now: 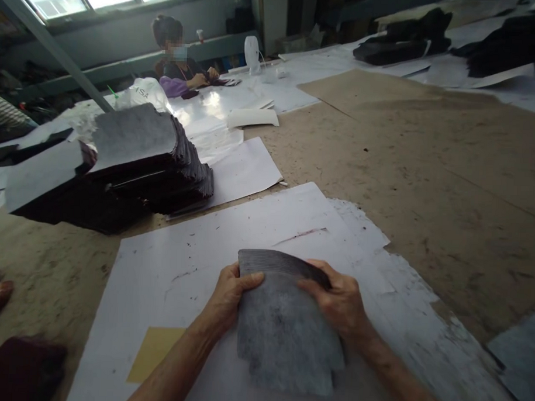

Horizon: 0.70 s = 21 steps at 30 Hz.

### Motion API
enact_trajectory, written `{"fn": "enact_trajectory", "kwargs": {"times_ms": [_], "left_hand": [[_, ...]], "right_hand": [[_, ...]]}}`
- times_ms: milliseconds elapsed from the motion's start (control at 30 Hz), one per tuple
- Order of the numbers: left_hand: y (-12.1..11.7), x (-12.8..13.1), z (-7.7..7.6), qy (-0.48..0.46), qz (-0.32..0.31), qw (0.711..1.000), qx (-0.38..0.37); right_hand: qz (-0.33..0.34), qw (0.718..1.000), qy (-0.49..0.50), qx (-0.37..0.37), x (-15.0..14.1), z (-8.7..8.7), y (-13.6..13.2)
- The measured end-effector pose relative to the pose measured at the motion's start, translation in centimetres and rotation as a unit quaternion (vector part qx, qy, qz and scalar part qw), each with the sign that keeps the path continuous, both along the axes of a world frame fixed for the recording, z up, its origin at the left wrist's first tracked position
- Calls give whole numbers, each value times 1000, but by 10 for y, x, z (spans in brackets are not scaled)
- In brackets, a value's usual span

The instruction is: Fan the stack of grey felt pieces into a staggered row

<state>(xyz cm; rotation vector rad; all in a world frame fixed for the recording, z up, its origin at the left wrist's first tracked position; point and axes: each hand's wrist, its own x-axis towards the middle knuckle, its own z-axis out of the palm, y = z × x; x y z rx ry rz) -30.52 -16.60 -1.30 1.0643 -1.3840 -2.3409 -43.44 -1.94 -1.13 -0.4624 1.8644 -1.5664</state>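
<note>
A stack of thin grey cut pieces (284, 335), notched at the near end, is held between my two hands over white paper (168, 279). Along the far edge the layers fan out in fine steps. My left hand (229, 290) grips the left side, its thumb lying on the top piece. My right hand (337, 293) is closed around the far right corner, thumb on top and fingers behind the edge. The fingers under the stack are hidden. Whether the pieces are fabric or leather backing I cannot tell.
Tall piles of grey-topped dark pieces (138, 131) stand at the left. Beneath my left forearm lies a yellow sheet (154, 351). Brown board (427, 159) covers the table's right side. A masked co-worker (179, 69) sits across, near a white fan (252, 54). Dark bundles (400, 38) lie far right.
</note>
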Motion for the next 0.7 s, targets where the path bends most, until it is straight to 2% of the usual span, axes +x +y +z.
{"fn": "enact_trajectory", "kwargs": {"times_ms": [133, 233, 300, 367, 500, 633, 700], "left_hand": [[-5, -5, -5, 16, 49, 998, -31], [-10, -3, -7, 38, 77, 993, -79], [-16, -2, -7, 44, 71, 992, -89], [-23, -5, -5, 41, 52, 996, -62], [-35, -19, -5, 2, 23, 1000, -10], [-37, -26, -7, -5, 25, 999, -42], [-36, -23, -9, 10, 38, 996, -82]], "right_hand": [[69, 996, -63, -14, -22, 6, -17], [68, 997, -41, -24, -24, 5, -23], [39, 999, 2, -33, -20, 2, -24], [19, 998, 40, -46, -17, -2, -25], [31, 998, 36, -31, -27, -3, -33], [87, 996, -21, -9, -44, 0, -42], [83, 996, -15, -15, -44, -2, -42]]}}
